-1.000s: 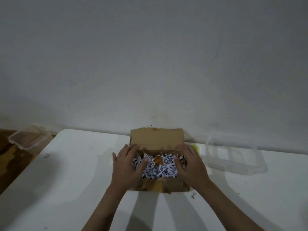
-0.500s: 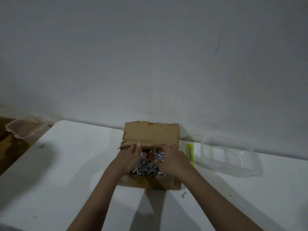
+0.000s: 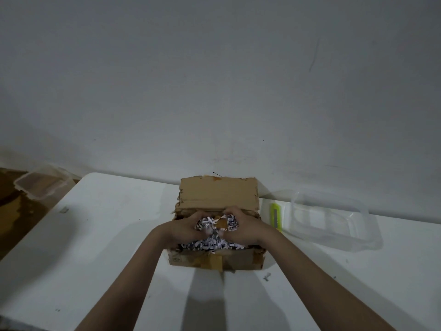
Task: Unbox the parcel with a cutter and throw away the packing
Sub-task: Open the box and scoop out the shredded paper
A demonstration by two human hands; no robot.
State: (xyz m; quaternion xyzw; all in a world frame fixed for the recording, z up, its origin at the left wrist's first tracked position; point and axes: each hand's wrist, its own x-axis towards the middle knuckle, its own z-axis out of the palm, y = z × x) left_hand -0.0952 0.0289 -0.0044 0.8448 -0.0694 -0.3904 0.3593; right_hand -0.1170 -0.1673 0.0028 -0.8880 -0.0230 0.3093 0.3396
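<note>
A second ago both hands lay flat and spread over the filling of the brown cardboard parcel box (image 3: 218,244); now they have drawn together over its middle and closed, so the left hand (image 3: 185,229) and the right hand (image 3: 243,226) each hold a bunch of the white-and-dark shredded paper packing (image 3: 212,243), raised a little above the box's rim. That reads as the shift from feeling through the filling to scooping it out: the cutting looks done, since the far flap (image 3: 218,194) stands upright and the yellow-green utility cutter (image 3: 275,217) lies idle on the white table (image 3: 107,235) just beside the box's right wall. The left hand's fingers curl round a tuft of shreds, and the right hand's fingers curl round another tuft together with a small orange-brown scrap (image 3: 223,223) that could be tape or card; I cannot tell which. The lifted clump sits between the two palms, directly over the box, while much of the packing remains loose inside below the wrists. A clear plastic tub (image 3: 331,223) rests on the table to the right past the cutter, and another clear plastic container (image 3: 41,187) sits off the table's left corner; either may be meant for the waste, though nothing shows which.
</note>
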